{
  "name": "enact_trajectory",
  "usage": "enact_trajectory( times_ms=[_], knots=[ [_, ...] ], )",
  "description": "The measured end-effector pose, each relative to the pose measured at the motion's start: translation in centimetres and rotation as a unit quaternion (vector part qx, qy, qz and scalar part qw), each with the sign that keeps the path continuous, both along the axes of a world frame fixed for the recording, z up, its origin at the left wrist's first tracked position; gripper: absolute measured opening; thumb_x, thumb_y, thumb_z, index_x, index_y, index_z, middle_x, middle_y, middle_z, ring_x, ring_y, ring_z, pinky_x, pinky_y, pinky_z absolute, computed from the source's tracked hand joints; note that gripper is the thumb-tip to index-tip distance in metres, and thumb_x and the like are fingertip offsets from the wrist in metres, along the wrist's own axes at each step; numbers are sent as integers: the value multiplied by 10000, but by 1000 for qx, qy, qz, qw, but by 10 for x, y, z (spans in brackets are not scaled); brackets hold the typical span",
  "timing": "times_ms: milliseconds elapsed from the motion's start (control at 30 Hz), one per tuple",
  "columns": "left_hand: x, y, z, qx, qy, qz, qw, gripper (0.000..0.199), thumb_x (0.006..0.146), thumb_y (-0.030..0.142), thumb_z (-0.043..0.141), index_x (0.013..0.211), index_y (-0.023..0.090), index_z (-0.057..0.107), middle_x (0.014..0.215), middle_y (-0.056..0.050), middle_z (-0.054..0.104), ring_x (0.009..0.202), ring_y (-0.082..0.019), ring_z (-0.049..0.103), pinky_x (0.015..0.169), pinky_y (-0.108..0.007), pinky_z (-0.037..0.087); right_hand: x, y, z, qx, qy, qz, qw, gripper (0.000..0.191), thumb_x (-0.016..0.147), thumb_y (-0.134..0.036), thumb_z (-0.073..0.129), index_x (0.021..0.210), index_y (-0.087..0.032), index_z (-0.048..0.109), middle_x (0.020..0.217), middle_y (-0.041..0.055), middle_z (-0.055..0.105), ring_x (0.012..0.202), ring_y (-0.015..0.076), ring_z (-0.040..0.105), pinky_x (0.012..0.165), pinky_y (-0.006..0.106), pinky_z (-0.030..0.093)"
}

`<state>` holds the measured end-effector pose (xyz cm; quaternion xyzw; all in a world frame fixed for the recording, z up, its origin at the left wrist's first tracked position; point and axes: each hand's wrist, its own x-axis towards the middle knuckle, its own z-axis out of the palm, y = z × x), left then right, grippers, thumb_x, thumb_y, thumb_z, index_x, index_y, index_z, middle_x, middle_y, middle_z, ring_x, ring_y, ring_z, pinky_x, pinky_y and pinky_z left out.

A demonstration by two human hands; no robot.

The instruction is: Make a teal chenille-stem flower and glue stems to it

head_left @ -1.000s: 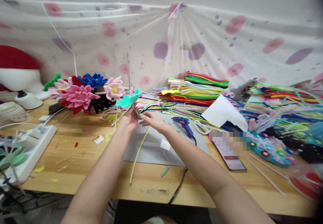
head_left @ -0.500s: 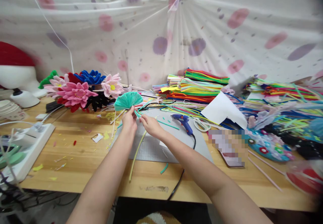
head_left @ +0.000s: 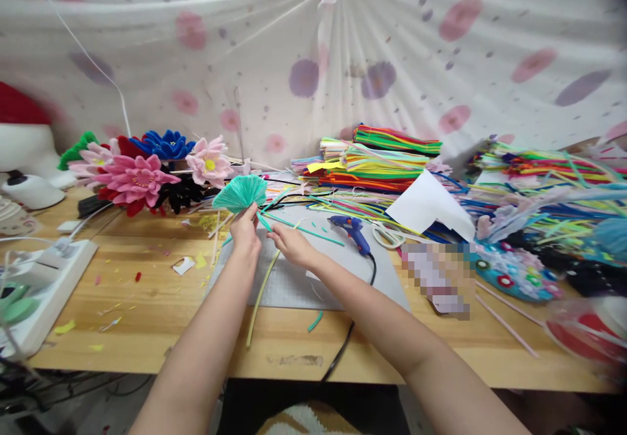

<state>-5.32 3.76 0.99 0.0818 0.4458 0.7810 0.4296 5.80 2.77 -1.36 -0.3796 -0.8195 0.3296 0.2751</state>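
Observation:
My left hand [head_left: 245,227] pinches the base of a teal pipe-cleaner fan [head_left: 241,193], whose pleated head spreads up and to the left. Just right of it, my right hand [head_left: 289,242] is closed on the teal stems [head_left: 264,219] that run down from the fan. Both hands are above a grey cutting mat [head_left: 362,285]. A loose teal pipe cleaner [head_left: 316,232] lies on the mat behind my right hand. Below the hands, a yellow-green pipe cleaner [head_left: 259,298] reaches over the mat's front edge.
A blue glue gun [head_left: 351,229] with a black cord lies on the mat's right side, beside white-handled scissors [head_left: 388,236]. Pipe-cleaner bundles [head_left: 382,167] are stacked behind. Fuzzy flowers [head_left: 142,177] stand at left, near a white power strip [head_left: 63,285]. A blurred phone-like object [head_left: 435,278] lies right.
The whole view has shifted slightly. The fan has tilted a little to the left in my left hand. My right hand stays closed on the stems.

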Motion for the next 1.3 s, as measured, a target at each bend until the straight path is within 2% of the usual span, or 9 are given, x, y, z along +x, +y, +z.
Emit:
enact_trajectory(
  times_ms=[100, 233, 333, 467, 700, 1000, 1100, 1200, 1300],
  knots=[
    [-3, -4, 4, 1, -24, -91, 996, 60, 712, 146, 619, 657, 128, 602, 570, 17, 594, 540, -64, 555, 546, -179, 414, -1, 3, -6, -137, 121, 24, 983, 174, 867, -266, 356, 761, -193, 472, 487, -69, 385, 432, 73, 366, 486, 194, 302],
    [-7, -9, 7, 56, -122, -220, 966, 239, 843, 286, 491, 721, 123, 617, 661, -15, 640, 618, -80, 607, 669, -222, 492, 5, 4, -4, -357, 279, 109, 885, 220, 847, -405, 404, 762, -203, 427, 412, -124, 218, 327, 45, 161, 353, 164, 191],
    [-9, -10, 4, 83, -165, -236, 954, 281, 874, 303, 429, 767, 130, 623, 647, 5, 633, 591, -56, 600, 666, -197, 502, 12, 3, 1, -433, 320, 169, 826, 243, 795, -428, 506, 768, -197, 436, 407, -135, 199, 332, 32, 108, 326, 148, 129],
    [-7, -9, 0, 94, -212, -225, 946, 327, 888, 316, 381, 764, 134, 622, 554, 30, 582, 497, -33, 560, 545, -143, 479, 16, 1, 2, -477, 326, 205, 790, 235, 775, -395, 553, 763, -184, 450, 409, -133, 215, 337, 25, 107, 319, 142, 95],
    [2, -8, 2, 78, -199, -171, 962, 215, 840, 255, 497, 706, 132, 611, 505, 44, 545, 415, -20, 495, 430, -119, 407, 16, 2, -1, -477, 319, 210, 792, 251, 769, -406, 563, 750, -180, 456, 417, -130, 214, 345, 24, 110, 326, 143, 96],
    [-6, -3, 2, 87, -9, -122, 989, 150, 613, 219, 734, 660, 131, 621, 570, 34, 593, 485, -40, 526, 480, -156, 416, 7, 7, -9, -451, 312, 162, 821, 289, 759, -455, 557, 797, -171, 519, 435, -112, 297, 352, 25, 191, 344, 150, 154],
    [-12, -5, 4, 94, 51, -164, 981, 199, 567, 252, 759, 684, 142, 640, 695, 3, 646, 564, -70, 565, 562, -205, 454, 6, 12, -12, -434, 299, 119, 841, 330, 730, -482, 576, 802, -161, 552, 471, -85, 409, 374, 30, 311, 376, 162, 276],
    [-18, -9, 9, 102, 80, -230, 965, 223, 543, 271, 768, 691, 149, 654, 805, -29, 670, 596, -83, 565, 600, -236, 460, 11, 15, -8, -405, 271, 80, 869, 351, 693, -481, 616, 800, -149, 585, 589, -27, 550, 505, 58, 486, 512, 198, 418],
    [-25, -11, 18, 84, 126, -215, 965, 179, 559, 259, 755, 663, 147, 661, 727, -25, 660, 557, -81, 536, 549, -215, 434, 17, 15, -3, -362, 263, 58, 892, 327, 679, -439, 649, 843, -158, 616, 803, 26, 632, 715, 87, 567, 665, 215, 453]
  ],
)
